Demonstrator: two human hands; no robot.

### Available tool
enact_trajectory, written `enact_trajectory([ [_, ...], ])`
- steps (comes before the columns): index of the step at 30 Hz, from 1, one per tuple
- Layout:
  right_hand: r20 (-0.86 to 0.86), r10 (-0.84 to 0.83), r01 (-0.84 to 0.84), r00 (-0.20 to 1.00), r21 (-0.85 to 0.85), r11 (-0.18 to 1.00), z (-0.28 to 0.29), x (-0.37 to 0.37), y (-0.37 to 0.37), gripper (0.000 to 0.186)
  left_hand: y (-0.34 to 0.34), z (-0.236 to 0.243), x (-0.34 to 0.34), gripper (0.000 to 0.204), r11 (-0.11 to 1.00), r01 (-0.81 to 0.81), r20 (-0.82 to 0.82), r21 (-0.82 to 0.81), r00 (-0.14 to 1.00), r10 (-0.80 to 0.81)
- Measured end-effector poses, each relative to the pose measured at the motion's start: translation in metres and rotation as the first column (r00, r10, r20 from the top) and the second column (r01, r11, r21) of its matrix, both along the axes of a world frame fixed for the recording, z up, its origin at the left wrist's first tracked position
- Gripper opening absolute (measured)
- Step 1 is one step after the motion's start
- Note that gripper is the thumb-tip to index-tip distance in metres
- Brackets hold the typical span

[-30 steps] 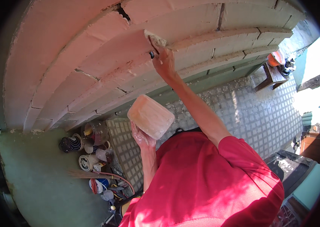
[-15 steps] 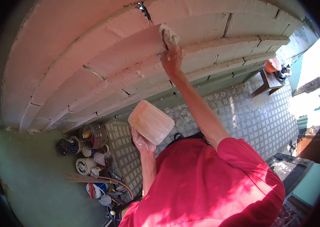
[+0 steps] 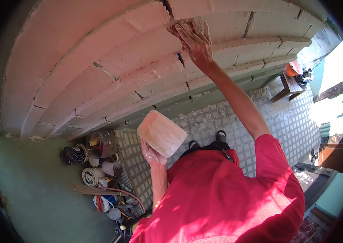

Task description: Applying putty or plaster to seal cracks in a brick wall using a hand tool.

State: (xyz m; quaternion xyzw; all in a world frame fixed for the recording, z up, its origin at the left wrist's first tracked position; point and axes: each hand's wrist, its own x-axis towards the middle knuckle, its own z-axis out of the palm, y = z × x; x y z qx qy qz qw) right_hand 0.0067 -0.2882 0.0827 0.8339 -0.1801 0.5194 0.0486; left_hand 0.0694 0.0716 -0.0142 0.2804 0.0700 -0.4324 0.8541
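My left hand, coated with pale smears, holds a rectangular, pale plastic tub from below, with streaks of pale paste inside. My raised right hand is against the stepped block wall, fingers laid along a paste-covered flat tool that it grips, apparently a scraper, partly hidden by the fingers. It rests beside a dark vertical gap between two blocks. Other cracks and joints run through the pinkish-white surface.
Buckets, a stick broom and hose clutter the lower left. Tiled floor surrounds my sandalled feet. At the right stand a wooden stool bearing an orange container, and a dark-topped cabinet.
My right hand and tool have moved up and to the right along the wall, with fingers now more outstretched over the tool. My sandalled feet have come into view.
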Motion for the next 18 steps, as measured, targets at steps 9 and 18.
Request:
enact_trajectory([
  [9,0.052,-0.050,0.049,0.997,0.008,0.999,-0.037,0.036,-0.016,0.064,0.014,-0.008,0.011,0.059,0.998,-0.052,-0.008,0.034,0.999,0.053],
  [18,-0.143,-0.032,0.049,0.989,0.112,0.992,-0.051,-0.001,0.019,0.064,0.007,0.008,0.017,0.055,0.997,-0.079,0.014,0.005,0.997,0.079],
])
